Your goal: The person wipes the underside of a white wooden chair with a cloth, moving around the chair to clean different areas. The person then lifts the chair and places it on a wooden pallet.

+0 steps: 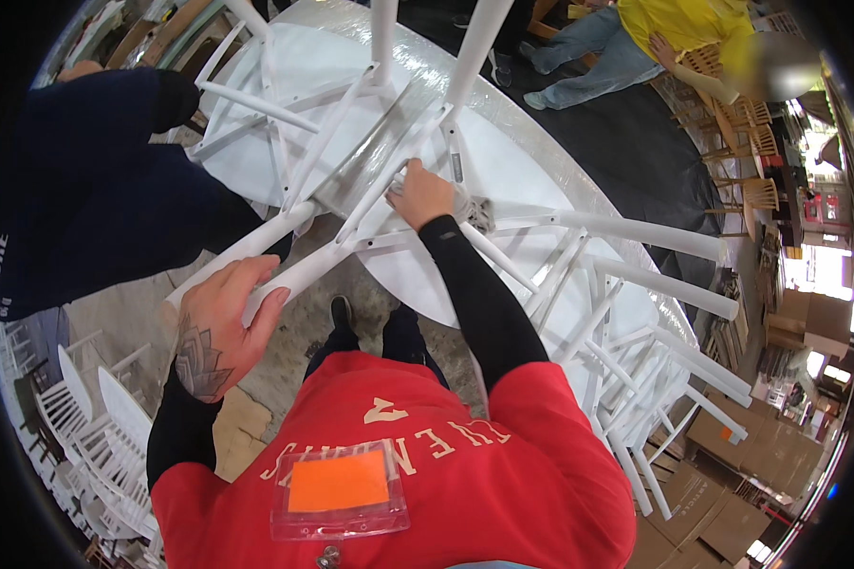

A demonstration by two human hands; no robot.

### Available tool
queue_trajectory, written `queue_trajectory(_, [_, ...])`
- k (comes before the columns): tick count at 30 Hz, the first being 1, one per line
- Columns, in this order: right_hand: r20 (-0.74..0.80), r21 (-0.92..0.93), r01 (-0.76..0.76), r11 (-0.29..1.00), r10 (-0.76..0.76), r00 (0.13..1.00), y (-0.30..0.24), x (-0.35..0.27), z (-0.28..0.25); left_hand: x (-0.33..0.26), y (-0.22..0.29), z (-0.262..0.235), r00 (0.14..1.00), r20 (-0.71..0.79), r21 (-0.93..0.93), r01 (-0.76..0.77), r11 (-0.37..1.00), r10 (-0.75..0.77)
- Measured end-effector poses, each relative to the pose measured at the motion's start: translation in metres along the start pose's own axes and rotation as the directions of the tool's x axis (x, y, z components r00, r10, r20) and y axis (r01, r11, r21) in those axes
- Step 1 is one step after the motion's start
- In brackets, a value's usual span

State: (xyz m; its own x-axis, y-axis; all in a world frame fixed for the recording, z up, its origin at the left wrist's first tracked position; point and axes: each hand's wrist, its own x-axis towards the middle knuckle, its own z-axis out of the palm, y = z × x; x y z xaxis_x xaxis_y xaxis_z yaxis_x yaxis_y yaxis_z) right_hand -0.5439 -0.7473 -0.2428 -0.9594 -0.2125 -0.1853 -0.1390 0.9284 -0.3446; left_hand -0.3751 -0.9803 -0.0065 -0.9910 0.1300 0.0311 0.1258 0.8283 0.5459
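Observation:
My left hand [226, 327], with a tattoo on its back, closes round the end of a white wooden leg [308, 273] of an upturned piece of furniture. The thumb lies along this leg, and a second white leg runs close beside the fingers. Farther forward, my right hand [421, 196] is closed at a white rail [375, 204] of the same frame. It seems to grip a crumpled grey-white rag [481, 216], part of which shows beside the wrist. Below the frame lies a broad, rounded white top [517, 175], with clear film along its edge.
More upturned white frames [626, 351] crowd the right. A person in dark clothes [104, 190] stands close at left; another in a yellow shirt [678, 33] is at far right. White chairs [100, 427] stand lower left, cardboard boxes [750, 446] lower right.

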Motion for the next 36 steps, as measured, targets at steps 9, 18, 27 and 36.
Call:
queue_trajectory(9, [0.327,-0.235,0.102,0.967,-0.02,0.945,0.17,-0.133,-0.06,-0.006,-0.009,0.001,1.0,-0.023,-0.077,-0.004,0.997,0.002])
queue_trajectory(18, [-0.342,-0.039,0.479,0.877,-0.462,0.818,0.034,0.054,-0.091,-0.004,-0.011,-0.004,0.999,-0.034,-0.1,-0.002,0.995,-0.001])
queue_trajectory(27, [-0.003,0.224,0.628,0.745,-0.644,0.765,-0.057,-0.049,0.052,-0.006,-0.012,-0.003,0.996,-0.008,-0.197,0.086,0.977,-0.089])
queue_trajectory(36, [-0.146,-0.32,0.359,0.877,-0.42,0.896,0.012,0.09,-0.025,-0.003,-0.016,-0.002,0.998,-0.054,-0.134,-0.029,0.991,0.022])
